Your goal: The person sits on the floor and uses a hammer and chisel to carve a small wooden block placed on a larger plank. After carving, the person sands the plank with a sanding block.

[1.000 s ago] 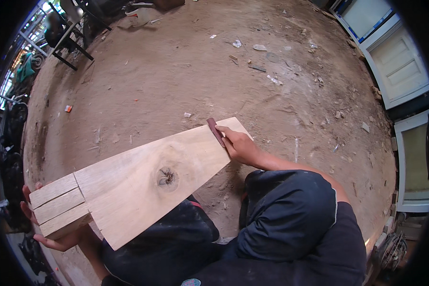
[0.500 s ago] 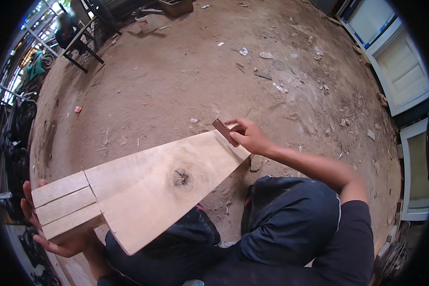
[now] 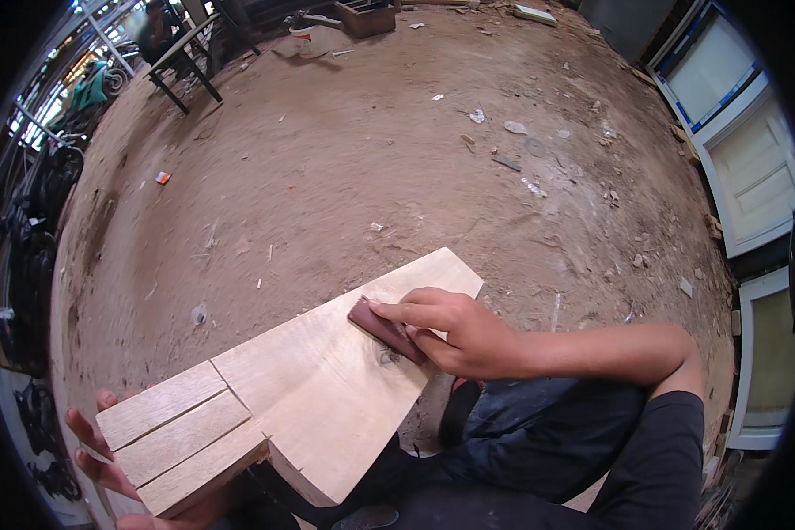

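Since half a second earlier, the right hand point(image 3: 464, 331) had drawn the reddish-brown block point(image 3: 378, 327) from the far right end of the board point(image 3: 309, 380) back toward its middle, just beside the dark knot point(image 3: 387, 359). Thumb and fingers pinched the block against the board's upper face, with one end poking out just past the index fingertip. At the other end, the left hand point(image 3: 106, 473) sat around and partly under the narrow, grooved part of the board, its fingers spread apart; whether it gripped the wood or only propped it, I could not tell. Most of the board slanted away to the right of that hand, above the dark trousers point(image 3: 548, 433) and the dirt floor point(image 3: 283, 203)
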The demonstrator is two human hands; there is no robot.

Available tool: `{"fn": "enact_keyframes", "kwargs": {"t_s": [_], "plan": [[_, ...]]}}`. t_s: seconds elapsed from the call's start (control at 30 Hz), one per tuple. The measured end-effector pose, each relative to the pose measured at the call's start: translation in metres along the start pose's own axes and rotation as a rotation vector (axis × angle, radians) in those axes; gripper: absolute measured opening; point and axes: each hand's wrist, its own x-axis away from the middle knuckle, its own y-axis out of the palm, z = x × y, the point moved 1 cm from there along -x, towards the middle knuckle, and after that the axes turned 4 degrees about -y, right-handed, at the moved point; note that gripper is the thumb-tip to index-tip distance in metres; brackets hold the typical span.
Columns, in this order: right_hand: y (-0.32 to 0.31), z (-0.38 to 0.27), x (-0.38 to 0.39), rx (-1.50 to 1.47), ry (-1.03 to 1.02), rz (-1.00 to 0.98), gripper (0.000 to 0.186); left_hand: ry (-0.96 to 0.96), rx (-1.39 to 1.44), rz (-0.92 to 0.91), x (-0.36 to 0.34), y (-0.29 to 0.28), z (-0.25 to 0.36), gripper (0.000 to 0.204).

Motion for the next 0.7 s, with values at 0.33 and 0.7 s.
{"fn": "enact_keyframes", "kwargs": {"t_s": [0.33, 0.7], "plan": [[0.023, 0.004, 0.001, 0.0, 0.037, 0.011, 0.033, 0.023, -0.021, 0.042, 0.002, -0.026, -0.016, 0.08], [0.042, 0.023, -0.001, 0.09, -0.006, 0.077, 0.031, 0.165, 0.093, 0.006, -0.009, -0.062, -0.038, 0.08]]}}
